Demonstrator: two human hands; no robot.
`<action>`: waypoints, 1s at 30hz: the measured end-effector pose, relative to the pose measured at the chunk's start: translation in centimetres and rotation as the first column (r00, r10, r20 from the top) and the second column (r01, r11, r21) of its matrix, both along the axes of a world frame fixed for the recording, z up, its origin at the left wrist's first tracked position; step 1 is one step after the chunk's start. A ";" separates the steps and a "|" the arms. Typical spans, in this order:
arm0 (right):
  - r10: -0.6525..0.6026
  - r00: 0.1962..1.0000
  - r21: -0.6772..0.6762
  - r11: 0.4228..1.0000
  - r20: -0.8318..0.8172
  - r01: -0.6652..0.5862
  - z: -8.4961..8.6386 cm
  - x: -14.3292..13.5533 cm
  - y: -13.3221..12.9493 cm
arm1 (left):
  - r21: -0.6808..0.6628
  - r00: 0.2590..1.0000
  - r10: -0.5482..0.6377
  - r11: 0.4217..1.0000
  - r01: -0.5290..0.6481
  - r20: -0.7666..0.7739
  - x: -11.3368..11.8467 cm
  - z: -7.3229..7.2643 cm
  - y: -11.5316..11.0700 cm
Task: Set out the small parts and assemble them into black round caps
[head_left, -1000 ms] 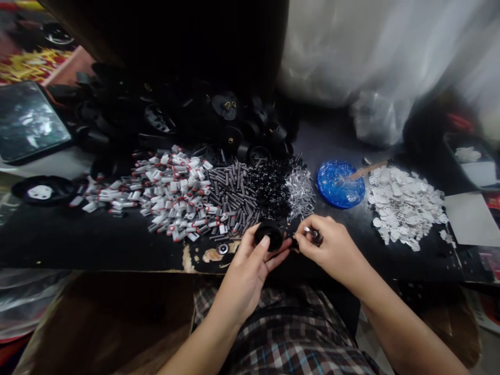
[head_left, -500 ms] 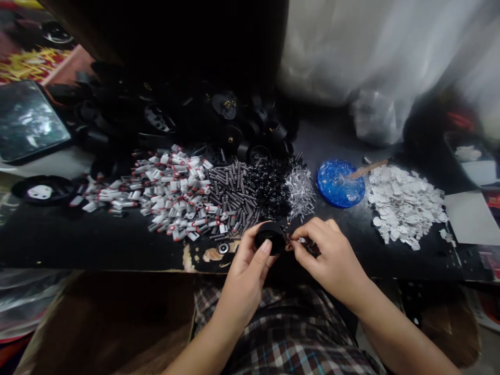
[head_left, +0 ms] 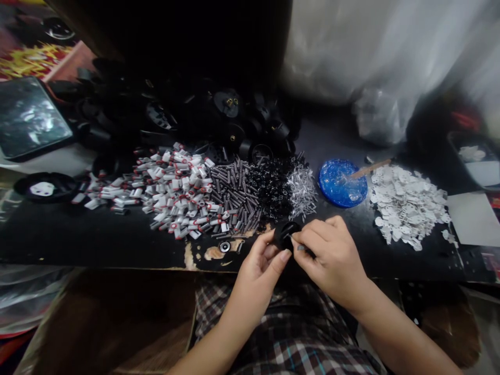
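Near the front edge of the black table, my left hand (head_left: 262, 265) grips a round black plastic part (head_left: 284, 235), tilted between thumb and fingers. My right hand (head_left: 330, 255) is closed in a pinch against the part's right side; whatever small piece its fingertips hold is too small to name. Just beyond the hands lie a pile of metal springs (head_left: 236, 190), a heap of tiny black pieces (head_left: 271, 187) and a heap of small silvery pieces (head_left: 302, 192). A small ring-shaped piece (head_left: 224, 247) lies left of my left hand.
White-and-grey sleeves with red ends (head_left: 182, 195) are heaped on the left. To the right are a blue lid of clear grease (head_left: 332, 195) with a wooden stick (head_left: 369, 169), and a pile of flat white pieces (head_left: 410, 203). Black round housings (head_left: 226, 104) crowd the back.
My left hand has moved slightly right and turned the round black part toward my right hand. The right fingertips now meet its face.
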State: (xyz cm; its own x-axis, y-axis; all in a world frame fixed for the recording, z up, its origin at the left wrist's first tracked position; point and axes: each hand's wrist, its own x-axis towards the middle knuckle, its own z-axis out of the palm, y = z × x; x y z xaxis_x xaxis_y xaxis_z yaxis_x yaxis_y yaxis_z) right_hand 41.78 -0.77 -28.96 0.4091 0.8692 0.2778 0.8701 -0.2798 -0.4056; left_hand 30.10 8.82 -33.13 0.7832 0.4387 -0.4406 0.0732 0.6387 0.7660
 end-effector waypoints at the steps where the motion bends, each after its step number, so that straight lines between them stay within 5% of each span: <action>1: 0.015 1.000 -0.015 1.000 0.011 -0.015 0.0 0.0 0.0 | 0.030 1.000 -0.010 0.999 0.011 -0.012 0.0 0.0 0.1; 5: 0.038 0.999 -0.090 0.995 -0.007 -0.038 -0.3 0.1 -0.3 | 0.144 0.991 -0.126 0.981 0.130 -0.035 -0.3 -0.1 0.8; 10: -0.030 0.998 -0.140 0.990 -0.051 0.022 -1.0 -0.5 -0.5 | 0.317 0.941 -0.303 0.887 0.335 -0.148 -0.5 -0.8 1.9; 13: -0.063 0.989 -0.185 0.982 -0.135 0.037 -0.7 -0.3 -1.5 | 0.288 0.936 -0.313 0.892 0.348 -0.163 -0.5 -1.8 2.0; 17: -0.258 0.943 -0.197 0.956 -0.211 0.217 0.6 2.8 -6.1 | 0.159 0.964 -0.239 0.954 0.255 -0.113 -0.3 -2.9 1.8; 21: -0.650 0.748 -0.228 0.715 0.132 0.661 0.6 8.6 -11.0 | 0.127 0.999 0.010 0.992 -0.006 -0.035 0.6 -2.9 1.9; 26: -0.585 0.740 -0.404 0.620 0.332 0.672 -0.6 12.7 -10.8 | 0.226 0.998 0.058 0.973 -0.055 -0.007 1.8 -2.8 2.0; 30: -0.471 0.785 -0.466 0.632 0.403 0.619 -1.4 12.5 -9.8 | 0.194 0.999 0.051 0.980 -0.049 -0.005 1.6 -2.8 1.9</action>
State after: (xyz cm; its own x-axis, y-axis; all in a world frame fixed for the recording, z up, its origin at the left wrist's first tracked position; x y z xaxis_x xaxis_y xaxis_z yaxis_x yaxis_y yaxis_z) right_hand 54.28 -10.60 -30.37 0.8490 0.5279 -0.0213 0.5240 -0.8363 0.1615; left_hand 31.71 10.68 -35.96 0.7540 0.5551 -0.3512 0.0529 0.4816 0.8748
